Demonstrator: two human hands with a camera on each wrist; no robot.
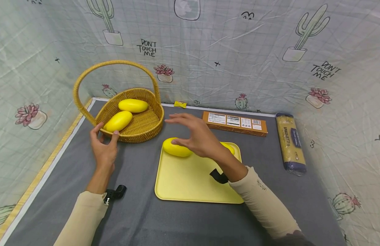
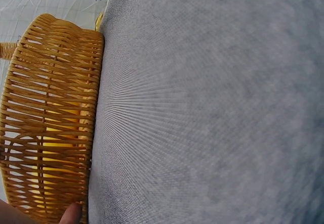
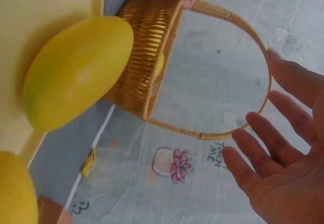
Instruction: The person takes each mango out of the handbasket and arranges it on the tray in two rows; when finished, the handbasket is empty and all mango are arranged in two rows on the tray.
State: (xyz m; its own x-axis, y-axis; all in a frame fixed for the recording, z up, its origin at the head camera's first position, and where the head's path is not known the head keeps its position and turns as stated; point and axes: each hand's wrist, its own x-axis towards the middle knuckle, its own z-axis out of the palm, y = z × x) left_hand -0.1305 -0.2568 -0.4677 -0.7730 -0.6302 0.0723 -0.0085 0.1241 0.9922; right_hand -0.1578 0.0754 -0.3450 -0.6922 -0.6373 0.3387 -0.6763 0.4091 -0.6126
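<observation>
My left hand (image 1: pixel 104 150) holds the near left side of a wicker basket (image 1: pixel 139 137), its thumb and fingers at the rim. Two yellow mangoes, a rear one (image 1: pixel 132 106) and a front one (image 1: pixel 118 121), lie in the basket. My right hand (image 1: pixel 200 136) hovers above the back of a yellow tray (image 1: pixel 190 181), fingers spread and holding nothing. Under it on the tray are a left mango (image 1: pixel 174 148) and a right mango (image 1: pixel 228 147), the latter partly hidden by the wrist. In the right wrist view, the nearer mango (image 3: pixel 78 72) looks apart from the open palm.
Behind the tray lies a brown box (image 1: pixel 234 123). A spaghetti pack (image 1: pixel 290 143) is at the far right, and a small yellow wrapped item (image 1: pixel 180 104) by the back edge. The basket's tall handle (image 1: pixel 117 62) arches upward. Printed cloth (image 1: pixel 208 41) encloses the grey table (image 1: pixel 131 212).
</observation>
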